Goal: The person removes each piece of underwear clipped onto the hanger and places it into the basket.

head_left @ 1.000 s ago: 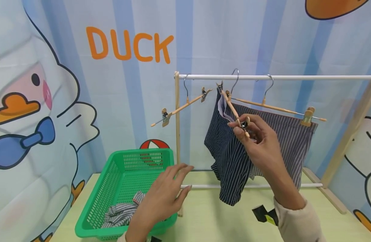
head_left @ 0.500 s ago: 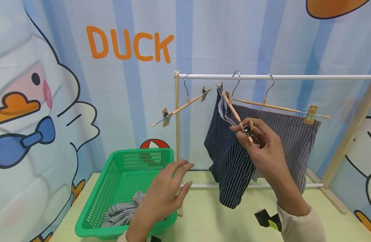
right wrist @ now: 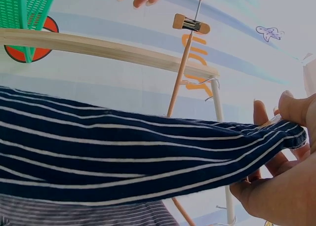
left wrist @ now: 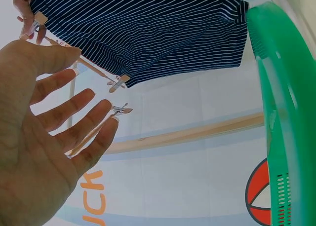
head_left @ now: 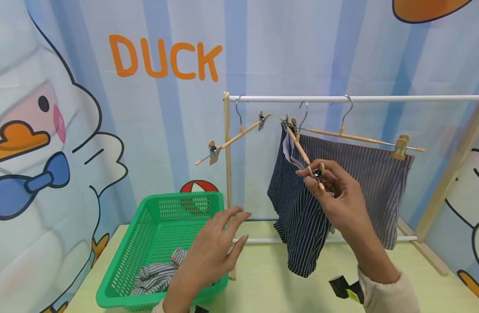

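Observation:
In the head view my right hand pinches the near clip end of a wooden clip hanger. Navy striped shorts hang from this hanger, its far clip gripping their waistband. The hanger's metal hook overlaps the white rail, its tip level with the rail's lower part. My left hand is held over the right side of the green basket, fingers spread and holding nothing. In the left wrist view the palm of the left hand faces the navy shorts.
A bare clip hanger hangs at the rail's left end. Grey striped shorts hang on another hanger behind the navy pair. Striped clothing lies in the basket. The rack's wooden posts stand on a pale table.
The right hand has lowered the hanger and navy shorts, so the hook's top has dropped from above the rail to about its lower edge. The left hand has stayed nearly still.

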`<state>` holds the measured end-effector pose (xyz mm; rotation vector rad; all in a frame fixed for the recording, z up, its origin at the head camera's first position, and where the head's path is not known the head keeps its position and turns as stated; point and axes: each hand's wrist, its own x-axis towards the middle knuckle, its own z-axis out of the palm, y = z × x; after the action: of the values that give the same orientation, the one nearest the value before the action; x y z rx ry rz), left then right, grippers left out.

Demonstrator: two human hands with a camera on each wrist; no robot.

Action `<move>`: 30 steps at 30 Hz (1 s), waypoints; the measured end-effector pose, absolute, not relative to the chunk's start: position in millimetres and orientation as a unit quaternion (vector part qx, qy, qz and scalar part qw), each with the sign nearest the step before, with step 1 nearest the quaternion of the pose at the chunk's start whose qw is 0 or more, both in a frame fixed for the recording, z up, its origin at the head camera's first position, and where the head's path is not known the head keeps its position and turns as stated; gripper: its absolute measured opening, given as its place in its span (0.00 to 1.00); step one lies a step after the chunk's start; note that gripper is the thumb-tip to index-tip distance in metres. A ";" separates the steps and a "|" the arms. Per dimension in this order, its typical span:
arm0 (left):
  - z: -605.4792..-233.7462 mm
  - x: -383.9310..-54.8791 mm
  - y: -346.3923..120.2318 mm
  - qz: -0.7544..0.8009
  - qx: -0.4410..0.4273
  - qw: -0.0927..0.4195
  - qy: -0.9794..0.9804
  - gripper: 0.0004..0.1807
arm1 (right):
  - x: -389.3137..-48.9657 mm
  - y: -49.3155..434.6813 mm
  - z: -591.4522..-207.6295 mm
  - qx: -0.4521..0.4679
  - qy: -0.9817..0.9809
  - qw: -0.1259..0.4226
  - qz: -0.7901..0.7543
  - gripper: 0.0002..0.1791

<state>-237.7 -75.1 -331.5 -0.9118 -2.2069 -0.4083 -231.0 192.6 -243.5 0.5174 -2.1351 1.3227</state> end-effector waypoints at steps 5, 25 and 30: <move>-332.0 -236.4 -76.3 -0.158 -0.350 0.351 -0.854 0.26 | -232.1 193.2 -247.5 0.195 -0.799 0.281 0.494 0.13; -329.2 -236.7 -77.4 -0.157 -0.348 0.365 -0.849 0.30 | -225.2 203.3 -256.5 0.214 -0.808 0.268 0.478 0.13; -329.5 -237.7 -76.4 -0.156 -0.350 0.369 -0.847 0.31 | -222.5 205.9 -257.9 0.216 -0.811 0.252 0.482 0.13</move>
<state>-237.7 -76.4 -329.5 -0.8971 -2.1741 -0.4001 -222.5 205.9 -257.9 0.5862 -2.2045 1.3121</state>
